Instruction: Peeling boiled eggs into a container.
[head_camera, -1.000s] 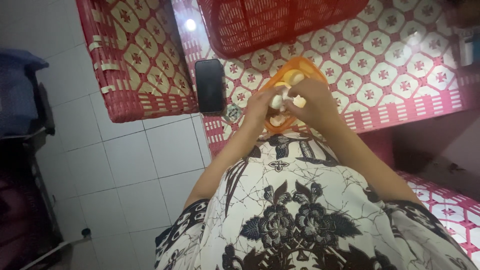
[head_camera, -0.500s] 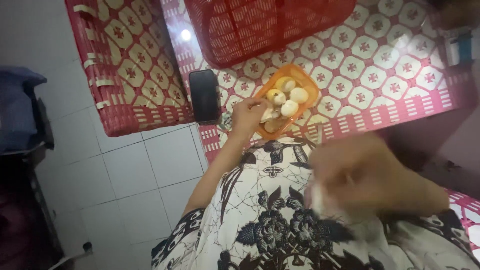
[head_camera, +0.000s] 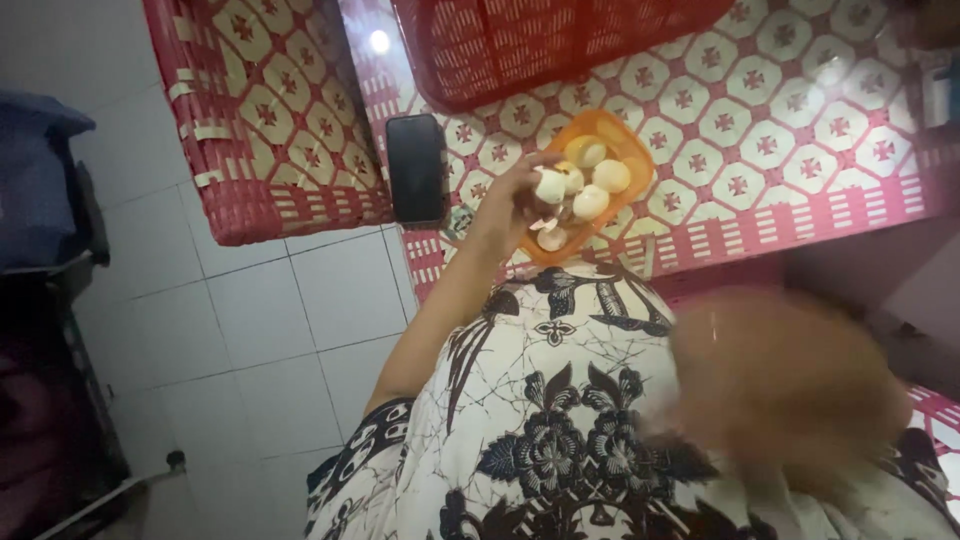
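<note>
The small white piece, roundish and pale like the other peeled-looking lumps beside it, sits pinched in the fingertips of the left hand, raised just over the near-left rim of the orange container. That container rests on the red-and-cream woven bench, close to its front edge, and carries several more pale and yellowish round pieces, with what look like thin scraps lying among them. The left grip is closed lightly about the piece, thumb against fingers, the rest of the hand curled. The right hand is low and near the camera over the patterned dress, so blurred that I cannot tell whether its grip is open or holding anything. A dark phone lies flat on the bench just left of the container, a red plastic basket stands toward the bench's far edge, and white floor tiles show to the left. The piece looks light and firm but smooth, likely slippery, and probably easy to bruise; a gentle pinch across its widest part seems the safest hold.
</note>
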